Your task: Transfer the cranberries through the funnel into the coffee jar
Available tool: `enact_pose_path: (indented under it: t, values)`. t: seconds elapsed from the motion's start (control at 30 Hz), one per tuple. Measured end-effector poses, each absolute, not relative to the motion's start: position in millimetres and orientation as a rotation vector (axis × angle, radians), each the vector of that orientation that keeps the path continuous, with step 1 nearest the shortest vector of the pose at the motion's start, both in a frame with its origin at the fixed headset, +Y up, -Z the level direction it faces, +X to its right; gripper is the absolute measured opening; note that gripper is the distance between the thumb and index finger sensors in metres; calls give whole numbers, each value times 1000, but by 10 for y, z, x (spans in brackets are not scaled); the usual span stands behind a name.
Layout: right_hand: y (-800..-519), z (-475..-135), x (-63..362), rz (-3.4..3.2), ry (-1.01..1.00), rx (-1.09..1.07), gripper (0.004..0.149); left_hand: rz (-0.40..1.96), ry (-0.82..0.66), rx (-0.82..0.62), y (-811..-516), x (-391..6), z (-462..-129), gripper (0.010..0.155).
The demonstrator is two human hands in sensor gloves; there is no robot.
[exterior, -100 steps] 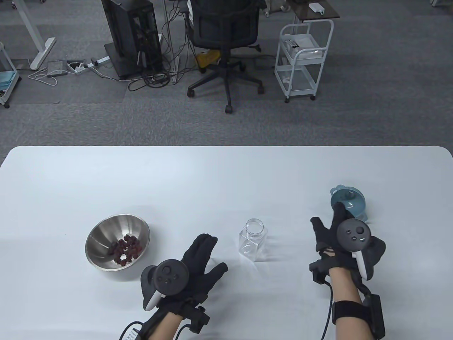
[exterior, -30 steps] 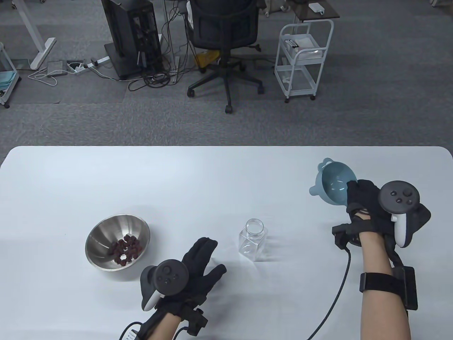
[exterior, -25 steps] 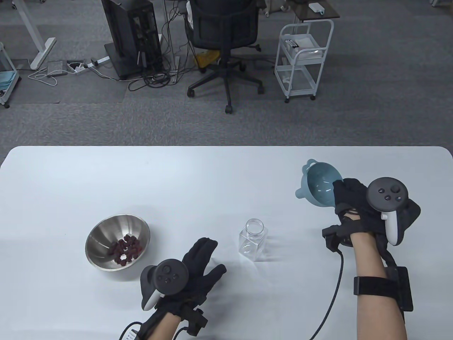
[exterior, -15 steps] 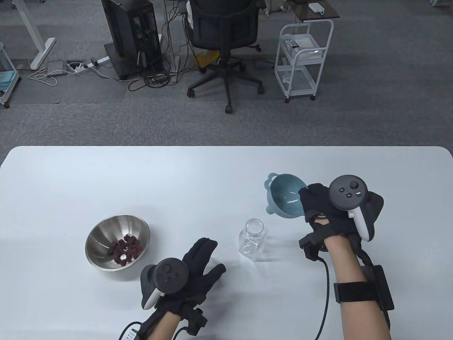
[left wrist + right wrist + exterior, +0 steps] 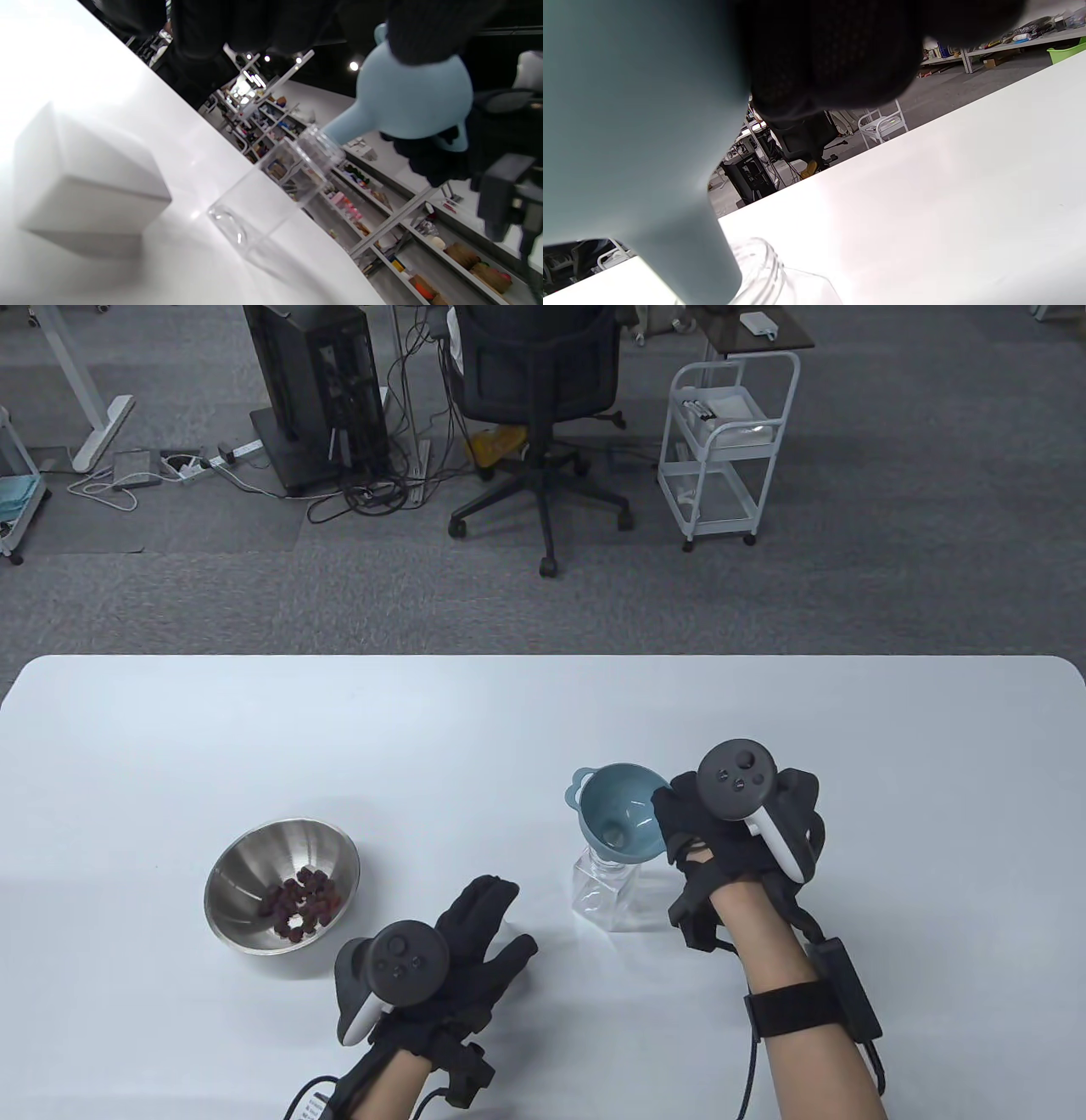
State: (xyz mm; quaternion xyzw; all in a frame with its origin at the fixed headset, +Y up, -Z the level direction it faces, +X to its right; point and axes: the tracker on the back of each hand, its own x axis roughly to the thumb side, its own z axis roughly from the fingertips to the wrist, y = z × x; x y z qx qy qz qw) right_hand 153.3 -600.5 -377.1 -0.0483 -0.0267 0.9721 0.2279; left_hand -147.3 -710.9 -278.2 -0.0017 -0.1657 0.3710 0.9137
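3 containers sit in my table view: a steel bowl (image 5: 282, 886), a clear jar (image 5: 607, 891) and a blue funnel (image 5: 617, 814). I see a small heap of dark red cranberries (image 5: 301, 901) in the bowl, at the table's (image 5: 339, 729) left. I see nothing inside the jar, which stands upright near the middle with its mouth uncovered. My right hand (image 5: 730, 831) grips the funnel by its rim, fingers curled around the right edge, and holds it over the jar's mouth. From the left wrist view the funnel's (image 5: 407, 101) spout points down at the jar's (image 5: 275, 186) threaded neck, its tip at the rim; I cannot tell whether it has entered. The right wrist view shows the spout (image 5: 691, 254) just beside the jar's mouth (image 5: 763, 262). I see no fruit in the funnel. My left hand (image 5: 458, 959) lies flat on the table between bowl and jar, fingers straight and loosely spread, holding nothing.
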Motion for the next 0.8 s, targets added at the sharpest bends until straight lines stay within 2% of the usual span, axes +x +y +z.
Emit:
enact_pose_path:
  t: [0.33, 0.8]
  values:
    - [-6209, -3839, 1455, 2721, 9, -191, 43, 762, -344, -7, -7114, -1472, -2786, 76]
    - [-6280, -3840, 1460, 2690, 31, -198, 49, 771, -340, -10, -7121, -1480, -2795, 75]
